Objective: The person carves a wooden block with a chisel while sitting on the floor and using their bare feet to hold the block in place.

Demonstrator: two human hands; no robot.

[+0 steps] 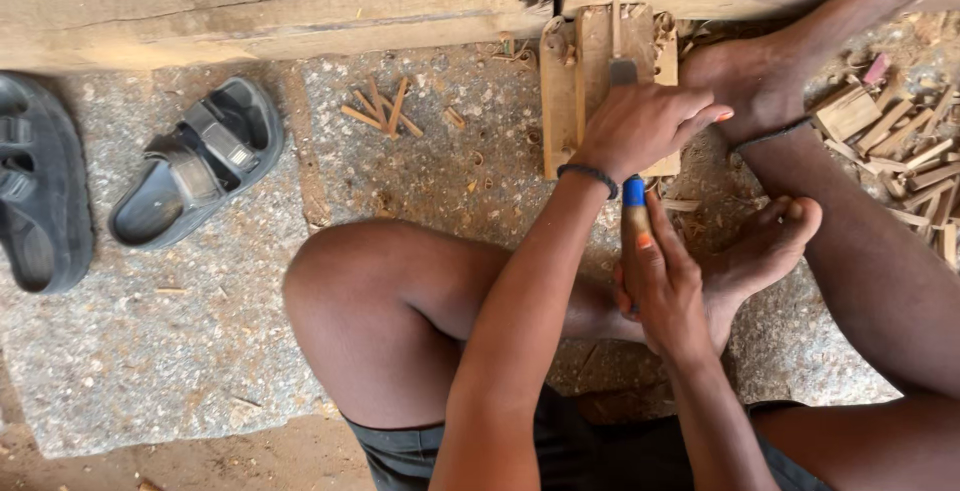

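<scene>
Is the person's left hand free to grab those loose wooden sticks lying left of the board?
Probably not right now: the left hand is pressed down on the chisel over the wooden board; the sticks lie unobstructed nearby.

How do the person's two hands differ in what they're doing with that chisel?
The left hand lies knuckles-up over the chisel's metal blade, pressing it to the wooden block; the right hand wraps the handle nearer the body. The left wrist wears a dark band; the right wrist is bare. Both grip the same chisel.
</scene>
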